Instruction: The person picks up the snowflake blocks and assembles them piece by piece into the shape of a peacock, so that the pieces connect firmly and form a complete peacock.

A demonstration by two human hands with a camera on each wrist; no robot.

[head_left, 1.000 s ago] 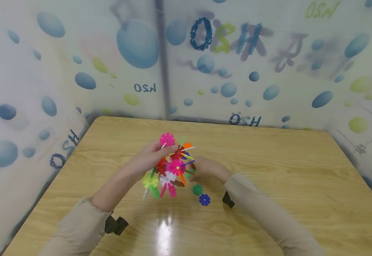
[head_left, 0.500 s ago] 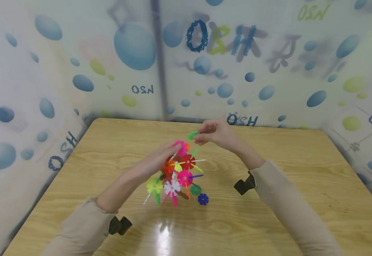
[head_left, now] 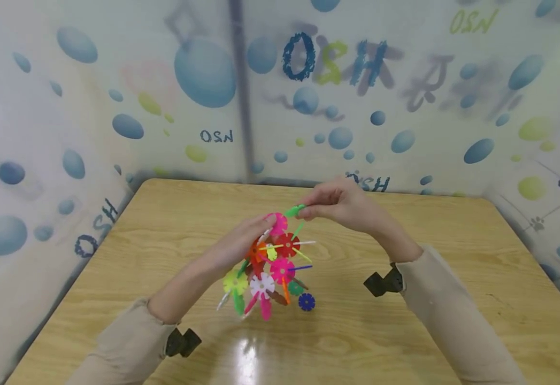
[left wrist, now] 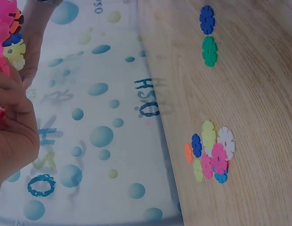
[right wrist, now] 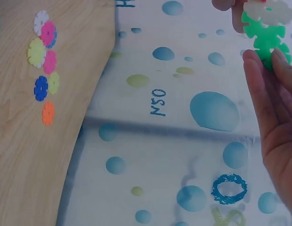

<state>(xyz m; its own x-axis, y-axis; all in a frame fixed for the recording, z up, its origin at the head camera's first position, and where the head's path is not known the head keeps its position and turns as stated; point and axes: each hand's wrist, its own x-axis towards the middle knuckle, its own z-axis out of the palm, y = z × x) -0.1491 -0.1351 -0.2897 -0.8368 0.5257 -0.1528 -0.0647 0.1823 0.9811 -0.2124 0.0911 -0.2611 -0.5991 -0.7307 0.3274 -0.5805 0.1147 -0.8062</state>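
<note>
My left hand (head_left: 236,243) grips a ball-like cluster of interlocked notched plastic discs (head_left: 282,270) in pink, red, orange, yellow, white and other colours, held above the table. At the cluster's upper edge, my right hand (head_left: 349,208) pinches a green snowflake disc (head_left: 294,210) between thumb and fingers. Seen from the right wrist, the green disc (right wrist: 264,33) meets a whitish disc (right wrist: 273,12); whether they are joined I cannot tell. The left wrist view shows only part of the left hand (left wrist: 14,127) and the cluster's side.
On the wooden table (head_left: 405,331) lie a loose blue disc (head_left: 306,302) and a loose dark green disc (head_left: 296,287). A small group of loose discs, including a yellow disc (left wrist: 208,134) and an orange disc (left wrist: 189,153), lies apart from them. Bubble-printed walls (head_left: 381,133) border the table.
My right hand has risen from behind the cluster with the green disc, then brought it left and down to the cluster's top. The cluster has shifted slightly right and down, turning in the left hand.
</note>
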